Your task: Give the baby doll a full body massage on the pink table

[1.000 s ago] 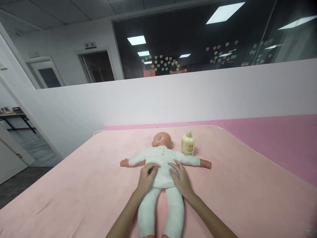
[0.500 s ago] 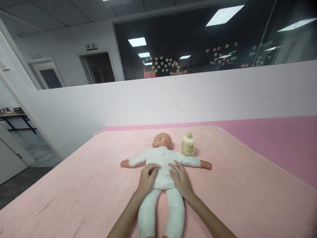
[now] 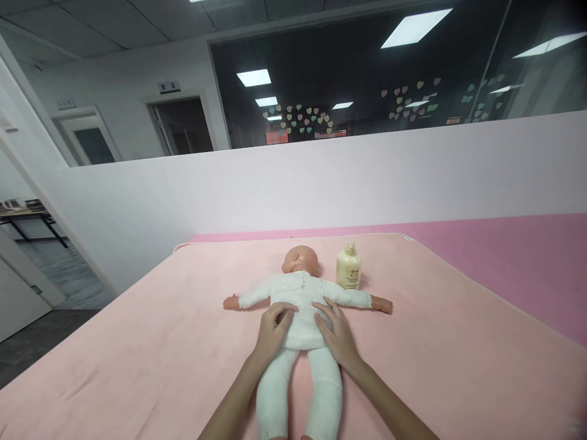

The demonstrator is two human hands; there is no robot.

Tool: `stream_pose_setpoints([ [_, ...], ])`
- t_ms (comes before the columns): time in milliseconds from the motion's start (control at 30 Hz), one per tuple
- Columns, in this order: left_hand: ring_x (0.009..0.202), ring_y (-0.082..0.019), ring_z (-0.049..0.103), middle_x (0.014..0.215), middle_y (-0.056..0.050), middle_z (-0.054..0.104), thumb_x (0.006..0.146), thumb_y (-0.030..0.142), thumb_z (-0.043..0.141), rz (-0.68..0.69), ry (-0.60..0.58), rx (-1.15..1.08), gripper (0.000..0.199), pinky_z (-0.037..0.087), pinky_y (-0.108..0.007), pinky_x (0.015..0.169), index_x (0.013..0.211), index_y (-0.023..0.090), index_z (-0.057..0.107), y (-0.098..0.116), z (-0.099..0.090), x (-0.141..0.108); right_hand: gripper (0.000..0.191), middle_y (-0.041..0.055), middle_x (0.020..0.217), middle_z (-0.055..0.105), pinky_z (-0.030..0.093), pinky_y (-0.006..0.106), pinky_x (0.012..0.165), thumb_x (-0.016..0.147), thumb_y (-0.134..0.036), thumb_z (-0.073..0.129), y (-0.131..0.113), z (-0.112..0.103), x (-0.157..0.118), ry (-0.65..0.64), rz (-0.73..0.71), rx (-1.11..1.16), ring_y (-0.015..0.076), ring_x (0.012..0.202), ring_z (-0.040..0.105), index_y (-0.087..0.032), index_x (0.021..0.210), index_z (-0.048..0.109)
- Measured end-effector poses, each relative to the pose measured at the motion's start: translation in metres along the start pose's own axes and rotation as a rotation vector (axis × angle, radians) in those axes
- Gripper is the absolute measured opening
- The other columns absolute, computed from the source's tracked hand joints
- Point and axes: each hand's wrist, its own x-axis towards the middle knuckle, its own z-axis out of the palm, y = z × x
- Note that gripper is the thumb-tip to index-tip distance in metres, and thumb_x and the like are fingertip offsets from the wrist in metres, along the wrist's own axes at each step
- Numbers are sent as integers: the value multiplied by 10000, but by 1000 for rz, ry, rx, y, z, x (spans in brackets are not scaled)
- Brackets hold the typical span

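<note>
A baby doll (image 3: 302, 315) in white clothes lies on its back with its arms spread and its head turned to one side. My left hand (image 3: 274, 327) rests on the left side of its belly, the fingers bent over the cloth. On the belly's other side lies my right hand (image 3: 337, 333), fingers spread on the white top. Neither hand grips anything that I can make out. Just above the doll's right-hand-side arm stands a pale yellow pump bottle (image 3: 348, 267), upright and apart from my hands.
A pink towel (image 3: 160, 342) is spread beneath the doll, over a darker pink surface (image 3: 518, 269) showing at the right. Behind it rises a low white wall (image 3: 321, 189) with dark glass above. A doorway and a small table (image 3: 27, 217) appear at the far left.
</note>
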Motion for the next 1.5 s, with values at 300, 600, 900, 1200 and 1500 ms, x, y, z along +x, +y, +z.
stream_pose_setpoints([
  [300,884,-191,590,909,-46,669,838,311,499,-1,5,-9,213,435,-311,812,868,191,673,1,1,-1,415,71,1361,403,313,438,1043,855,-493,397,1,-1,0,-16,4,-3,245,1255,379,-272,1135,611],
  [600,902,-187,586,923,-41,665,847,301,490,3,0,-6,212,427,-316,832,876,191,669,0,1,-1,409,79,1345,413,303,441,1048,853,-482,401,-2,-2,-1,-14,6,5,245,1268,364,-275,1139,607],
  [900,908,-198,589,926,-52,667,837,289,476,51,45,34,214,444,-341,835,870,193,664,-2,3,-1,413,84,1356,404,293,428,1057,854,-489,404,-1,-1,0,-13,15,26,237,1276,356,-273,1144,603],
  [1200,1062,-228,530,1023,-72,619,793,268,484,13,316,47,197,425,-387,919,822,196,665,-23,-2,-6,447,90,1324,467,315,422,1052,837,-481,435,8,1,-9,81,-2,98,232,1252,403,-216,1168,575],
  [1500,991,-213,577,1093,-100,611,825,346,470,-97,285,-47,297,459,-366,856,1026,169,599,-39,-8,-24,408,81,1233,536,378,396,1012,824,-442,465,2,-6,-37,135,41,207,219,1172,477,-215,1149,561],
])
